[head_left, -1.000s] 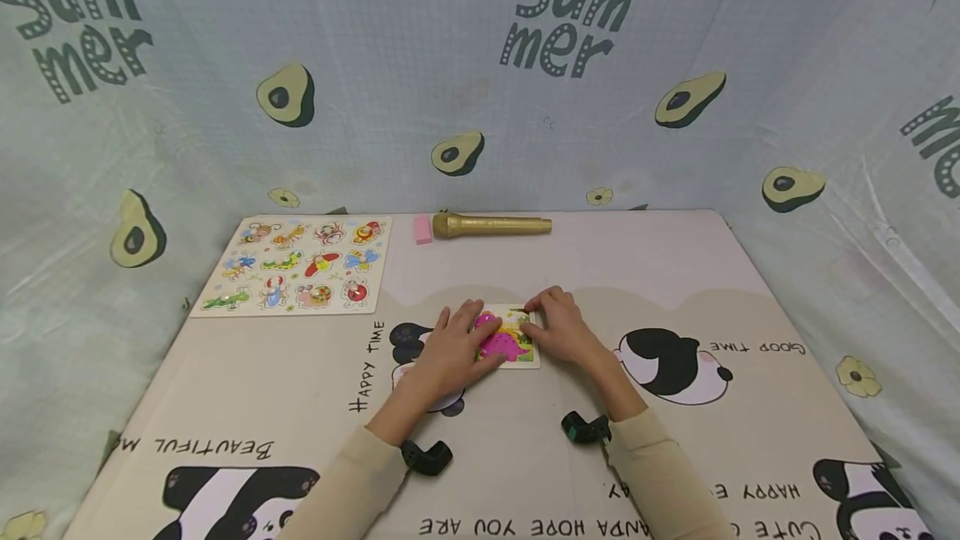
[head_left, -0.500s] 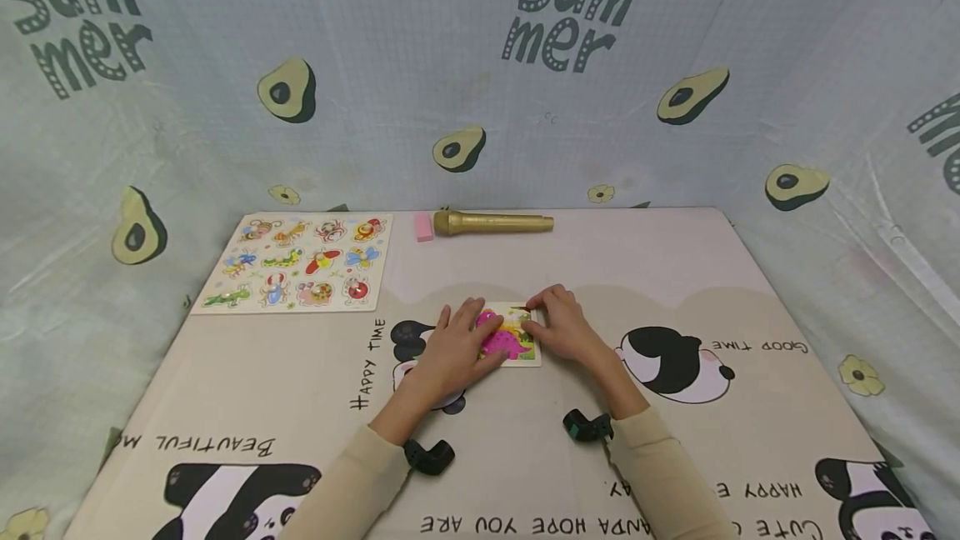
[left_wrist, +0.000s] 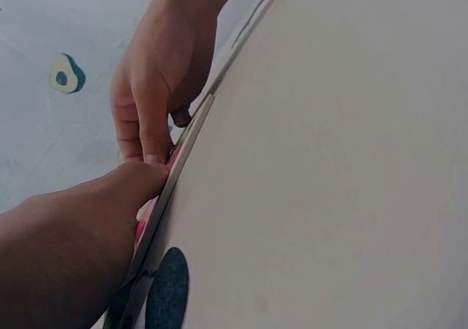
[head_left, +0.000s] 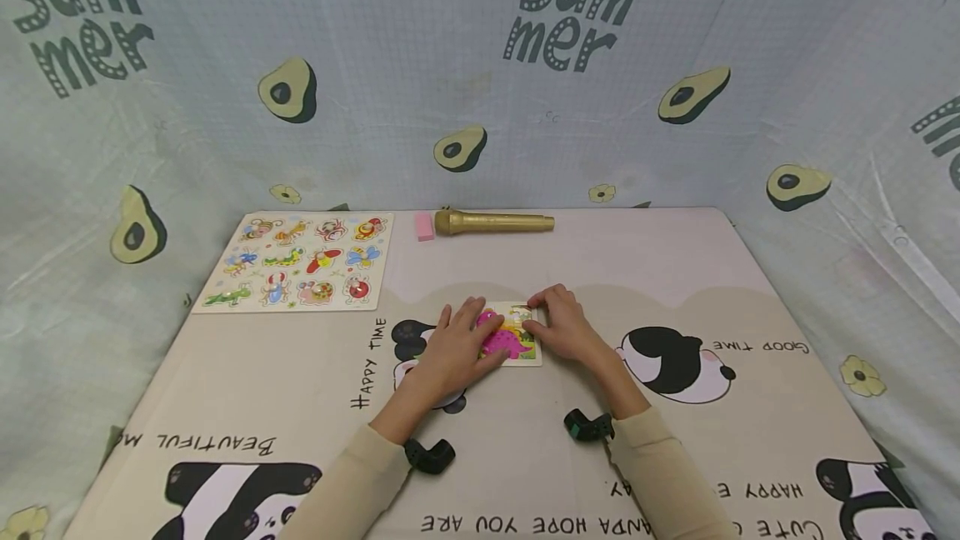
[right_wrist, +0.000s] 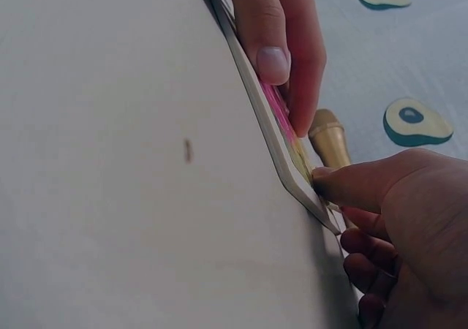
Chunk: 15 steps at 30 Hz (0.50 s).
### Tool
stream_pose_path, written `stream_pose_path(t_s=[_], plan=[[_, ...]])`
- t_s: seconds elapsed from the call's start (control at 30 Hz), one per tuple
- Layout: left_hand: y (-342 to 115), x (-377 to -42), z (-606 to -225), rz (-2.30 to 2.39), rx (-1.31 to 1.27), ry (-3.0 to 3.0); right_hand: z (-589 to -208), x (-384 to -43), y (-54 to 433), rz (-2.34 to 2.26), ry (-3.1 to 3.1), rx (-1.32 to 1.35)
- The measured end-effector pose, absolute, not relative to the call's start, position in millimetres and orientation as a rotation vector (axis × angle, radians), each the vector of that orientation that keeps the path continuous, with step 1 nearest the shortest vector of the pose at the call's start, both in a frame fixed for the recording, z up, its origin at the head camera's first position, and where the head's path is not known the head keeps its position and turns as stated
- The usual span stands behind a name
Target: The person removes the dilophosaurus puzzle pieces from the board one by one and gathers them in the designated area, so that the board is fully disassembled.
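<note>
A small dinosaur jigsaw puzzle in a pale tray lies on the table in the head view, a pink dinosaur on a yellow and green ground. My left hand rests across its left part with extended fingers, the thumb along the lower edge. At the upper right corner my right hand holds the puzzle with bent fingers, its thumb pressing on the face in the right wrist view. From the left wrist view the puzzle is seen edge-on, and the fingers hide much of its face.
A board with colourful insect pictures lies at the back left. Beside it are a pink block and a gold microphone near the table's back edge. A curtain printed with avocados hangs behind the table.
Both hands stay in place on the puzzle, with hardly any movement of the fingers. The head view has shifted very slightly.
</note>
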<state>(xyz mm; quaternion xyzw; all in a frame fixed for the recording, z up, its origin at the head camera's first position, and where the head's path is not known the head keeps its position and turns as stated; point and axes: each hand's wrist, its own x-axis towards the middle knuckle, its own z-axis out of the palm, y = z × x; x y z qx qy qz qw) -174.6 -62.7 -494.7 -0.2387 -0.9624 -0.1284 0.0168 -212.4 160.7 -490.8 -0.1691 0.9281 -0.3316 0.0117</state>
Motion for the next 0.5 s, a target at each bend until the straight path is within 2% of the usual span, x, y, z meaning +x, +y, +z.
stream_pose_path(t_s=[0.5], plan=[[-63.5, -174.2, -495.1, -0.424, -0.751, -2.980, -489.6, -213.6, 161.6, -1.107, 2.839, -0.501]])
